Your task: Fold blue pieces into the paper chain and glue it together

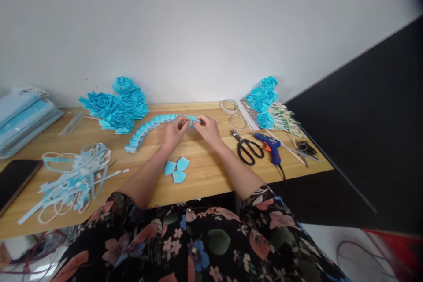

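Note:
A long curved strip of overlapping blue folded pieces (148, 128) lies on the wooden table (205, 172). My left hand (174, 132) and my right hand (206, 128) meet at its right end, both pinched on it, with a small blue piece between the fingertips. Three loose blue petal-shaped pieces (176, 169) lie just in front of my hands.
Blue fabric roses (114, 105) at the back left, more roses on sticks (264, 101) at the back right. Black scissors (247, 147), a blue glue gun (271, 146), tape rings (233, 112). Cut strips and loops (72, 176) at left, a mask stack (23, 119), a dark phone (15, 176).

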`<state>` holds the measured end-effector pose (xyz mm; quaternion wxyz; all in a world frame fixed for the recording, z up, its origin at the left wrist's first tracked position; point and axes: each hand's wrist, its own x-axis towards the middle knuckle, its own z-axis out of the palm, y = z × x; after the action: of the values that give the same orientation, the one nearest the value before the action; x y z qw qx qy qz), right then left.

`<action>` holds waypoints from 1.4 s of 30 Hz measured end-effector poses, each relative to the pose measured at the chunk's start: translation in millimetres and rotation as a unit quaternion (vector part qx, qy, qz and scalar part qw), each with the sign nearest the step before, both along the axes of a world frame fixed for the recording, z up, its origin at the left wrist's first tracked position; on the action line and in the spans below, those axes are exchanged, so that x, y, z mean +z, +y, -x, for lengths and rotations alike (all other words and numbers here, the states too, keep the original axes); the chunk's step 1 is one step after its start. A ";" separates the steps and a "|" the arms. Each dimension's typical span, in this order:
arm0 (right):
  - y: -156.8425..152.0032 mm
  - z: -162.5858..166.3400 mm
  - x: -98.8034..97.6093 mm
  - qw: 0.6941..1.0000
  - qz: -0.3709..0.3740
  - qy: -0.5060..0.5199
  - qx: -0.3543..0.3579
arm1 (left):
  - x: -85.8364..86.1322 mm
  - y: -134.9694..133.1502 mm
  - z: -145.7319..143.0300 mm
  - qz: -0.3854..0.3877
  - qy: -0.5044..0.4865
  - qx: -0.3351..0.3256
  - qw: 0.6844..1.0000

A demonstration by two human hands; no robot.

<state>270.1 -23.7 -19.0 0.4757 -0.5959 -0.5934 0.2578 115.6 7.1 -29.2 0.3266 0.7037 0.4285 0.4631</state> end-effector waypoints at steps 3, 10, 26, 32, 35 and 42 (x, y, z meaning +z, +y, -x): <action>2.5 -0.8 -1.1 1.000 0.003 0.022 -0.007 | -1.0 -0.6 1.2 -0.012 0.017 -0.003 1.000; 11.7 -5.6 -5.8 0.965 0.031 0.261 -0.013 | 6.0 -1.1 0.4 -0.037 0.051 0.010 0.998; 20.3 -15.5 -8.6 0.914 0.072 0.398 -0.039 | 83.4 -38.4 256.9 0.079 0.486 -0.007 0.870; 20.8 -14.9 -12.6 0.917 0.075 0.391 -0.024 | 53.0 -53.6 303.1 0.151 0.531 0.057 0.832; 20.7 -15.8 -12.3 0.915 0.073 0.395 -0.021 | 43.0 -52.7 304.0 0.089 0.528 0.097 0.839; 20.5 -15.1 -10.3 0.927 0.073 0.368 -0.020 | 44.5 -52.0 299.1 -0.037 0.441 0.115 0.889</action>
<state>285.3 -3.2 -29.3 0.6214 -0.5040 -0.3438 0.4916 -183.5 -44.9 15.4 0.0222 0.7929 0.5890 0.1545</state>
